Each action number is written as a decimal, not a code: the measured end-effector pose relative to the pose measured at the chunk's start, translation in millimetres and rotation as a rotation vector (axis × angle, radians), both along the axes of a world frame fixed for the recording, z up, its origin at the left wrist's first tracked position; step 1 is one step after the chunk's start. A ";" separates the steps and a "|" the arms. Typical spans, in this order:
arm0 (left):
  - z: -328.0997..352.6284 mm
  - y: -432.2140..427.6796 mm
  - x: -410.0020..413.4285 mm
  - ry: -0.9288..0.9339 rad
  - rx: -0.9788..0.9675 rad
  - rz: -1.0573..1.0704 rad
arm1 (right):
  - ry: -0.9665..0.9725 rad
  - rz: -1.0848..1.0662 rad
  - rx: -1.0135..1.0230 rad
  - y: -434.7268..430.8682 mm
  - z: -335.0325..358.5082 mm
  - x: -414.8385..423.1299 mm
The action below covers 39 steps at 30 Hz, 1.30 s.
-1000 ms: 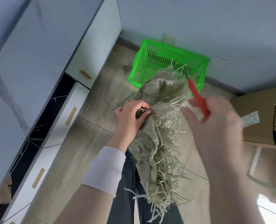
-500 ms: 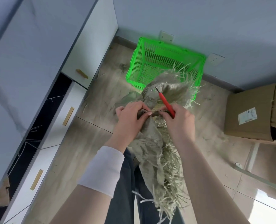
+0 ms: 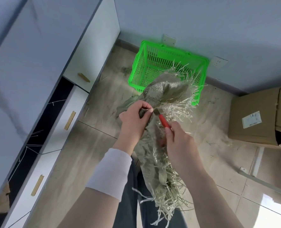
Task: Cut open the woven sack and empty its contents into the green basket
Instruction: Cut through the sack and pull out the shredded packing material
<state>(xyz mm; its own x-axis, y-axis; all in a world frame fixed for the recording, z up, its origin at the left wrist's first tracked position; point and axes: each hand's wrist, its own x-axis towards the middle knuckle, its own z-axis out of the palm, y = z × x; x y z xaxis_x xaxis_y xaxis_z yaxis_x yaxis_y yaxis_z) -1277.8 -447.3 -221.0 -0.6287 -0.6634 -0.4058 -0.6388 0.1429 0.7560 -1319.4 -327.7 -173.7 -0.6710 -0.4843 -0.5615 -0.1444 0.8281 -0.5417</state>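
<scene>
A grey-green woven sack [image 3: 167,89] with frayed strands hangs in front of me, its upper end over the near right corner of the green basket [image 3: 153,61]. My left hand [image 3: 134,119] pinches a bunched fold of the sack. My right hand [image 3: 179,145] grips a red-handled cutter [image 3: 163,120], whose tip touches the sack right beside my left fingertips. The basket stands on the floor against the wall; what shows of its inside holds nothing.
White cabinets with wooden handles [image 3: 70,118] run along the left. A cardboard box [image 3: 258,116] sits on the floor at the right. Loose fibres litter the tiled floor [image 3: 93,145]. Wall sockets [image 3: 219,61] are behind the basket.
My right hand came in from the right, then drew back toward me; the red cutter now points up-left with its tip at the fold. My left hand has kept its pinch.
</scene>
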 end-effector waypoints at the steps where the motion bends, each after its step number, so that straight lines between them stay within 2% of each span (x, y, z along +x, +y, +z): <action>1: 1.0 0.5 -0.1 0.000 -0.004 -0.007 | -0.007 -0.001 0.048 1.3 -1.7 1.1; 10: -1.2 6.9 -1.9 0.026 0.003 -0.011 | -0.013 -0.069 0.078 -2.3 -5.9 -0.9; 39: -6.0 6.3 -1.8 0.000 -0.045 -0.084 | 0.009 -0.054 0.100 -8.8 -9.6 -1.9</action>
